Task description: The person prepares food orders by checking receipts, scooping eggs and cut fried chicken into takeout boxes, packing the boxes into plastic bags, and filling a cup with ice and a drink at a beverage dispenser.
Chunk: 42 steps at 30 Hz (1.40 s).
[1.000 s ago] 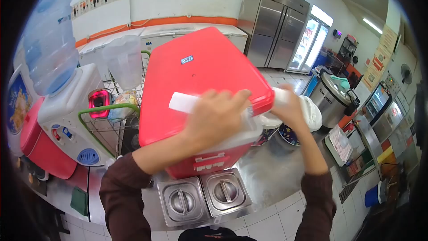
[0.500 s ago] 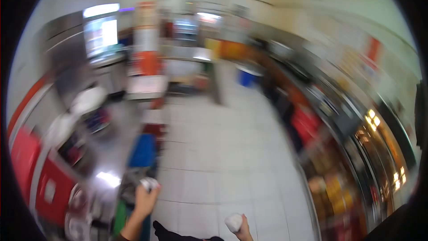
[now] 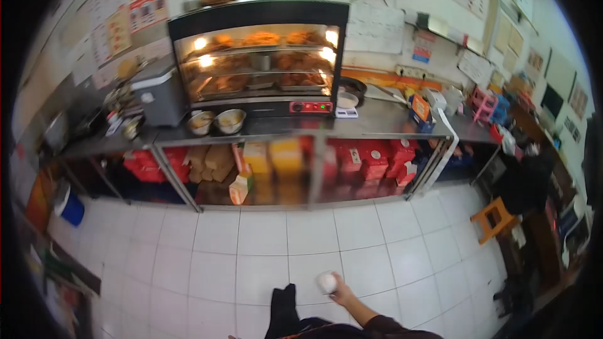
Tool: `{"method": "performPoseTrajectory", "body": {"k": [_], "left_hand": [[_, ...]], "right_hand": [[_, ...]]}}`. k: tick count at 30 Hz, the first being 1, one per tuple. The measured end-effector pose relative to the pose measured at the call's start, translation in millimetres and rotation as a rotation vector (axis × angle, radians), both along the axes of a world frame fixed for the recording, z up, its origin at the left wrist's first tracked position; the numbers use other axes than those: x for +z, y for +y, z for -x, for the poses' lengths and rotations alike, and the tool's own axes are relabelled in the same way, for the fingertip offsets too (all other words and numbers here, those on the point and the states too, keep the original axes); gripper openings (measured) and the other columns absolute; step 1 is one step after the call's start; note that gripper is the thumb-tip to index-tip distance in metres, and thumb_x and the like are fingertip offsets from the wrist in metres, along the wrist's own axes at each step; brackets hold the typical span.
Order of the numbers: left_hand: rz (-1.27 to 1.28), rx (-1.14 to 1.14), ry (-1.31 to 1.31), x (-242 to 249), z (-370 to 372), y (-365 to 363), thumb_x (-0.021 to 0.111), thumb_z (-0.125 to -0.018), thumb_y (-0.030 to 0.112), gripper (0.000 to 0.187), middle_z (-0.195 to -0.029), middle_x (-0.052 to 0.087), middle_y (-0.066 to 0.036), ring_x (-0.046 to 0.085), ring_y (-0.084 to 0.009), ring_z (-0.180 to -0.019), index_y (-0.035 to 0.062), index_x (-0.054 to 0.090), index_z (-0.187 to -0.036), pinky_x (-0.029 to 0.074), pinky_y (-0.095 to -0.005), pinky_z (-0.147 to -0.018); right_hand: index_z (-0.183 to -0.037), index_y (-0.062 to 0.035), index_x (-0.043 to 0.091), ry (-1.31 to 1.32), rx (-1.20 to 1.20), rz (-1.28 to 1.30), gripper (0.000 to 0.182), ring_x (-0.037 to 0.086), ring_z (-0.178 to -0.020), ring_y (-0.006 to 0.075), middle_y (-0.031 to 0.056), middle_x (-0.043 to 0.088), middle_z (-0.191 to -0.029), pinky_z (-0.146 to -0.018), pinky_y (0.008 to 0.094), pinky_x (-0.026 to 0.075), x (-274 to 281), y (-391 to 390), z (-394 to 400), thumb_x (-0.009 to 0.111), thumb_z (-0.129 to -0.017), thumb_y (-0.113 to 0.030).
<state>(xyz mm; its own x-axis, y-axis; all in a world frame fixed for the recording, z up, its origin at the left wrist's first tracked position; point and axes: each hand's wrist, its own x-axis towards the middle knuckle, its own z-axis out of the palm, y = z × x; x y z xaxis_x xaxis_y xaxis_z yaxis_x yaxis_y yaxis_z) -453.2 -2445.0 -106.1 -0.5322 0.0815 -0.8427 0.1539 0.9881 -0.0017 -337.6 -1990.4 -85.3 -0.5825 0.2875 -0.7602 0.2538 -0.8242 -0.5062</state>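
Low in the view, over the tiled floor, my right hand is closed around a rounded white bundle. It looks like something wrapped in white paper; what is inside is hidden. My left hand is out of view, except perhaps for a sliver of skin at the bottom edge. Across the floor, a lit glass food warmer holds fried-looking food on several shelves. Two metal bowls, the left one and the right one, stand before it on the steel counter.
Red boxes and brown paper packs fill the shelf under the counter. A blue bucket stands on the floor at left. On the right are an orange stool and a person in dark clothes.
My view has swung right, from along the aisle to face the counter and food warmer. My left hand, which held a small white thing, has left the view. My right hand keeps its bundle.
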Motion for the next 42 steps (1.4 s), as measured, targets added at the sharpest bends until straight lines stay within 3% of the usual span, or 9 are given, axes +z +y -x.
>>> {"method": "performPoseTrajectory", "body": {"k": [6,10,15,18,27,31,35,38,42], "left_hand": [[-0.08,-0.466,0.186,72,286,260,0.05,-0.072,0.01,0.049,-0.108,0.056,-0.023,0.054,-0.0353,-0.103,-0.0003,0.042,-0.12,0.043,-0.0435,-0.087],[-0.684,-0.759,0.72,137,404,529,0.046,-0.076,0.006,0.028,-0.076,0.061,-0.019,0.06,-0.0343,-0.072,0.0051,0.052,-0.103,0.047,-0.0454,-0.063],[-0.879,-0.818,0.612,224,391,795,0.053,-0.077,0.016,0.02,-0.08,0.062,-0.02,0.06,-0.037,-0.076,0.0061,0.056,-0.095,0.045,-0.0476,-0.066],[-0.829,-0.78,0.31,157,374,879,0.055,-0.077,0.02,0.032,-0.086,0.06,-0.024,0.059,-0.039,-0.08,0.0049,0.049,-0.104,0.045,-0.049,-0.07],[-1.015,-0.555,-0.087,156,361,1018,0.053,-0.071,0.003,0.038,-0.092,0.056,-0.019,0.057,-0.0377,-0.085,0.0061,0.044,-0.107,0.045,-0.0406,-0.074],[-1.239,-0.623,-0.181,158,364,1138,0.054,-0.067,-0.001,0.036,-0.094,0.056,-0.013,0.056,-0.03,-0.085,0.0056,0.058,-0.102,0.045,-0.0327,-0.075],[-1.436,-0.357,-0.642,112,327,1281,0.06,-0.067,-0.001,0.057,-0.114,0.047,-0.016,0.056,-0.0252,-0.091,0.0036,0.045,-0.122,0.045,-0.029,-0.075],[-1.474,-0.482,-0.369,97,298,1382,0.063,-0.066,0.0,0.065,-0.127,0.037,-0.018,0.055,-0.0262,-0.098,0.0039,0.039,-0.127,0.046,-0.029,-0.078],[-1.237,-0.56,0.173,110,282,1444,0.061,-0.066,0.0,0.066,-0.134,0.029,-0.02,0.055,-0.0324,-0.097,0.0055,0.039,-0.128,0.048,-0.0341,-0.075]], "right_hand": [[-0.106,-0.0171,0.053,-0.127,-0.587,0.087,0.048,0.053,-0.088,0.017,0.001,0.057,-0.095,-0.07,0.0338,0.04,1,122,-16,0.061,-0.074,-0.052],[-0.103,-0.014,0.054,-0.021,-0.891,-0.011,0.04,0.058,-0.078,0.0128,-0.0004,0.059,-0.089,-0.063,0.0268,0.046,8,179,-35,0.055,-0.082,-0.048],[-0.102,-0.0065,0.054,-0.378,-1.209,-0.095,0.048,0.061,-0.077,0.0191,0.0058,0.06,-0.093,-0.061,0.0295,0.051,5,315,-25,0.064,-0.076,-0.045],[-0.103,0.0005,0.053,-0.423,-1.392,-0.44,0.048,0.062,-0.077,0.0228,0.0133,0.06,-0.093,-0.065,0.0323,0.052,8,481,-4,0.068,-0.075,-0.035],[-0.116,0.0037,0.045,-0.506,-0.972,-1.537,0.069,0.054,-0.099,0.0256,0.0187,0.055,-0.109,-0.084,0.0335,0.043,197,998,120,0.076,-0.066,-0.033],[-0.115,0.003,0.049,-0.686,-0.155,-1.498,0.075,0.059,-0.092,0.0307,0.0236,0.058,-0.103,-0.079,0.0353,0.047,195,1149,164,0.075,-0.062,-0.043],[-0.118,0.0023,0.045,-0.665,0.28,-1.339,0.077,0.058,-0.095,0.0325,0.0223,0.058,-0.105,-0.082,0.0369,0.046,139,1198,199,0.067,-0.066,-0.051],[-0.122,0.0019,0.041,-0.766,0.526,-1.458,0.069,0.056,-0.098,0.034,0.022,0.058,-0.105,-0.083,0.0359,0.045,97,1224,204,0.056,-0.078,-0.048],[-0.126,-0.0035,0.038,-0.286,0.249,-1.166,0.069,0.057,-0.097,0.0342,0.0226,0.057,-0.106,-0.081,0.0374,0.045,261,1158,237,0.055,-0.078,-0.051]]}}
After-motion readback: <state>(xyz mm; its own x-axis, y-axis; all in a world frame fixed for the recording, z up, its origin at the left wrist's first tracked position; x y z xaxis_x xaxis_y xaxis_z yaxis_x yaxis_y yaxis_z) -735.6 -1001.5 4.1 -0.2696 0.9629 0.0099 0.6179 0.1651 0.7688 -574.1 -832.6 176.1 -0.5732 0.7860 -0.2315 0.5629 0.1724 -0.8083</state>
